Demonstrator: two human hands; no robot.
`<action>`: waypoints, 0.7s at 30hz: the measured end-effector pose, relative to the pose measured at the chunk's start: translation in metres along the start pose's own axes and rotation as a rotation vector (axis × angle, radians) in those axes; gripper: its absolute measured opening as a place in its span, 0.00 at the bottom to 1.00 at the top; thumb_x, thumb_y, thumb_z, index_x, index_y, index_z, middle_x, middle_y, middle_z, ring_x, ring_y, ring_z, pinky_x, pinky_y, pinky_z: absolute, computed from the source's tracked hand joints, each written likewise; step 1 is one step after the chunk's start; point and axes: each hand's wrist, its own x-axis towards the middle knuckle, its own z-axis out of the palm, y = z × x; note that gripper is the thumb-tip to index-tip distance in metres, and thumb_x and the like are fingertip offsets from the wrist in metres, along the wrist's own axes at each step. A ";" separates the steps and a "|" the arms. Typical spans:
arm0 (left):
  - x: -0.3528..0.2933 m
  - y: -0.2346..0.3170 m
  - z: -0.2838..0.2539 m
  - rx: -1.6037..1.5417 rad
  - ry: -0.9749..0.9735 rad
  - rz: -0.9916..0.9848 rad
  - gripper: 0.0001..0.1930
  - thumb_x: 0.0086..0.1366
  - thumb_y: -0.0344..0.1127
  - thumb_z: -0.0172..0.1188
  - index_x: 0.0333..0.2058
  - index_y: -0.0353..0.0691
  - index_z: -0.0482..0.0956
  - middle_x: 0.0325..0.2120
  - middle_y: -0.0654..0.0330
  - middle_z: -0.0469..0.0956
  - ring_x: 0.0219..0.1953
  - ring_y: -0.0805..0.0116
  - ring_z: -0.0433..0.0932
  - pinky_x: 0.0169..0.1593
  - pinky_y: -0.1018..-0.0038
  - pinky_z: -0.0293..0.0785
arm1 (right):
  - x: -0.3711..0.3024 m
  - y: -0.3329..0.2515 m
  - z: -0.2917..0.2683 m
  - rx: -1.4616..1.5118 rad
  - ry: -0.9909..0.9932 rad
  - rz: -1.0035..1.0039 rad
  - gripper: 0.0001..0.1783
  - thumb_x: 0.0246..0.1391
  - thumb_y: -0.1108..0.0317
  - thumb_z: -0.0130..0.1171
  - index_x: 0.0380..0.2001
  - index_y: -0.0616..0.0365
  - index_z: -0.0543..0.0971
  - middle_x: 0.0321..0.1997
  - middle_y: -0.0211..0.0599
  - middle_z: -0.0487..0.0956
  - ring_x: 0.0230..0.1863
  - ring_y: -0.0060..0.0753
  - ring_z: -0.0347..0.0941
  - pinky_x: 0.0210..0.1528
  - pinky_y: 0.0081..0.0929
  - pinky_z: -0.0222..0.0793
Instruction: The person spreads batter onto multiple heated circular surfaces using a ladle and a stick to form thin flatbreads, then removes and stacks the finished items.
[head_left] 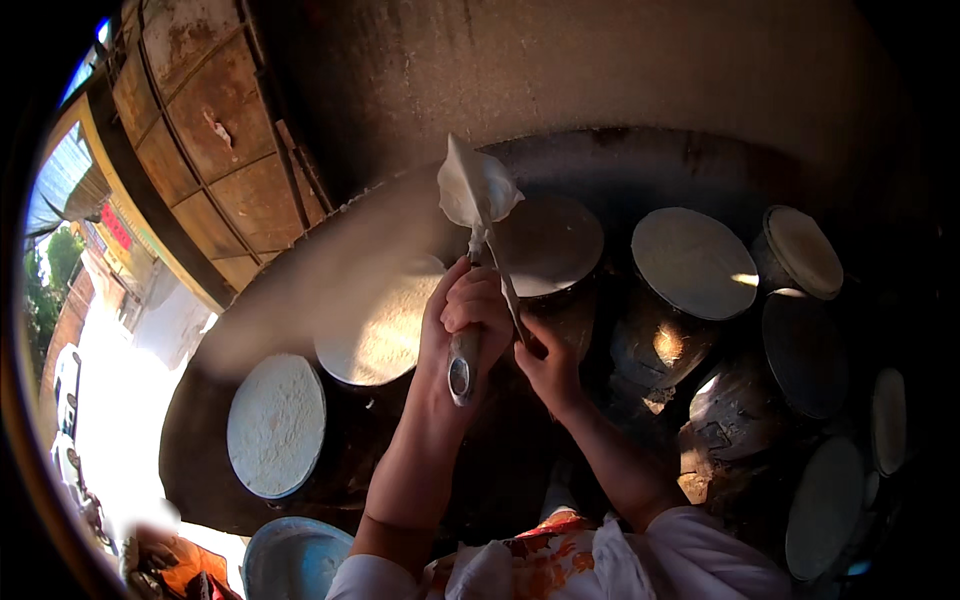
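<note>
My left hand point(470, 310) is wrapped round the handle point(462, 375) of a tool whose head point(468, 188) is coated in white paste. The handle's end, with a hole in it, points down toward me. To its right, my right hand point(548, 362) grips a thin flat scraper point(507, 285), seen nearly edge-on. The scraper rises along the tool and meets its white head, where I cannot tell the two apart exactly. Both hands are raised over a dark work surface. Behind them sits a round pan point(548, 240), partly hidden by the scraper.
Left of my arms are a round pan of lumpy white stuff point(276, 428) and another sunlit pan point(385, 335). Several round-topped vessels, one with a pale top point(694, 262), stand at the right. A blue basin point(295, 560) lies near left; a rusty panel point(220, 120) rises far left.
</note>
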 end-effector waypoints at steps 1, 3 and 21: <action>0.027 0.010 -0.013 0.014 -0.028 -0.061 0.17 0.67 0.36 0.43 0.18 0.43 0.59 0.09 0.69 0.55 0.08 0.81 0.56 0.10 0.84 0.58 | -0.030 0.035 -0.014 -0.163 0.073 -0.070 0.22 0.46 0.75 0.59 0.48 0.58 0.73 0.30 0.43 0.77 0.32 0.37 0.75 0.35 0.27 0.69; 0.064 0.044 -0.033 0.198 -0.082 -0.082 0.16 0.67 0.35 0.42 0.19 0.41 0.60 0.10 0.68 0.58 0.07 0.81 0.56 0.09 0.84 0.57 | -0.081 0.067 -0.064 -0.327 0.077 -0.154 0.25 0.44 0.78 0.58 0.49 0.56 0.73 0.32 0.42 0.78 0.29 0.37 0.76 0.29 0.25 0.71; 0.267 0.184 -0.097 1.584 0.749 0.086 0.30 0.63 0.28 0.43 0.62 0.62 0.50 0.14 0.71 0.54 0.10 0.83 0.51 0.13 0.85 0.50 | 0.118 0.191 -0.053 -0.280 0.423 0.262 0.28 0.26 0.85 0.56 0.41 0.64 0.72 0.40 0.49 0.70 0.44 0.49 0.67 0.50 0.35 0.62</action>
